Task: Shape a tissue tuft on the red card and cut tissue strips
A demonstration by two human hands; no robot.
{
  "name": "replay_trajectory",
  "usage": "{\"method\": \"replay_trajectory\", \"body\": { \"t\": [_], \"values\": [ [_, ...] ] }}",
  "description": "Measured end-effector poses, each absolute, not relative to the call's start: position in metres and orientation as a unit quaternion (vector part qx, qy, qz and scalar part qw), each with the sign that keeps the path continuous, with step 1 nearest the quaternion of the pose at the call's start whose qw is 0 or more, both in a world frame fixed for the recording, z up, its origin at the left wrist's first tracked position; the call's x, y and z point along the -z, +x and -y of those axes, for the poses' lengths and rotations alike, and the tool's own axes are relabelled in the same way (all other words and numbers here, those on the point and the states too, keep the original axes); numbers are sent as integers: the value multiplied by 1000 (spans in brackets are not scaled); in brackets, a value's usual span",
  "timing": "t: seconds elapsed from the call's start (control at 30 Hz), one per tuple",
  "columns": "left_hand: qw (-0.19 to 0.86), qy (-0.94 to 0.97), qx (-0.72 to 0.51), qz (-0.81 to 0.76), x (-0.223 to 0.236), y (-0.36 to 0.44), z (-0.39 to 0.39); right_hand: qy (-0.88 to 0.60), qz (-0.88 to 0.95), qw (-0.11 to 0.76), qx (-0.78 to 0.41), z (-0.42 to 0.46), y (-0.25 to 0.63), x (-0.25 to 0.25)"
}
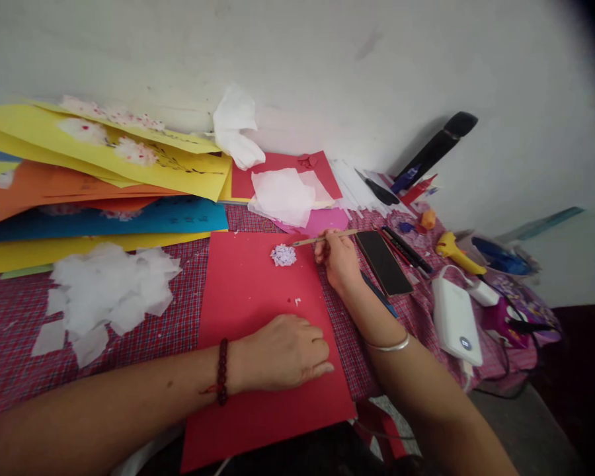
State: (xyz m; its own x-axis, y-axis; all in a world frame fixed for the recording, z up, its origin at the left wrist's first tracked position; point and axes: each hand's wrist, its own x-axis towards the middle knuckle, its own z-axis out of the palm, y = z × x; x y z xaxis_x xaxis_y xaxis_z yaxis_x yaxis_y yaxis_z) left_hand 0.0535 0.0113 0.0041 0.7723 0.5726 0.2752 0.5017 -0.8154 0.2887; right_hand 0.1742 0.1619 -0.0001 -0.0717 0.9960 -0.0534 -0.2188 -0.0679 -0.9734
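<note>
I am pressing my left hand (282,354) flat, fingers together, on the near part of the red card (258,330), pinning it. My right hand (338,259) is pinching a thin stick (322,238), its tip touching the small white paper flower (283,255) at the card's far edge. I judge the flower featherlight, soft and easily crushed, so I am nudging only its rim.

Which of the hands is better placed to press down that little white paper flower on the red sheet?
Probably the right hand: its stick already points at the flower, while the left hand lies flat on the red sheet.
</note>
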Motion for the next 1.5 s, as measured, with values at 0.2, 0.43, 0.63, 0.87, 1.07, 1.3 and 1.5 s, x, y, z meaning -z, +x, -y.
{"method": "replay_trajectory", "body": {
  "t": [0.2, 0.43, 0.63, 0.87, 1.07, 1.3, 1.5],
  "values": [
    [94, 934, -187, -290, -2, 54, -11, -443, 433, 525, -584, -161, 174, -2],
    [96, 934, -185, -290, -3, 53, -11, -445, 455, 513, -576, -161, 173, -2],
    [94, 935, -182, -291, -3, 53, -11, -439, 458, 510, -580, -162, 173, 0],
    [94, 936, -177, -288, -3, 53, -11, -446, 469, 496, -578, -161, 172, -2],
    [94, 936, -179, -287, -3, 53, -11, -446, 459, 512, -573, -161, 173, -3],
    [92, 936, -176, -290, -4, 53, -11, -439, 454, 520, -576, -162, 174, -3],
    [98, 938, -168, -286, -3, 53, -12, -400, 493, 542, -551, -154, 175, -7]
  ]
}}
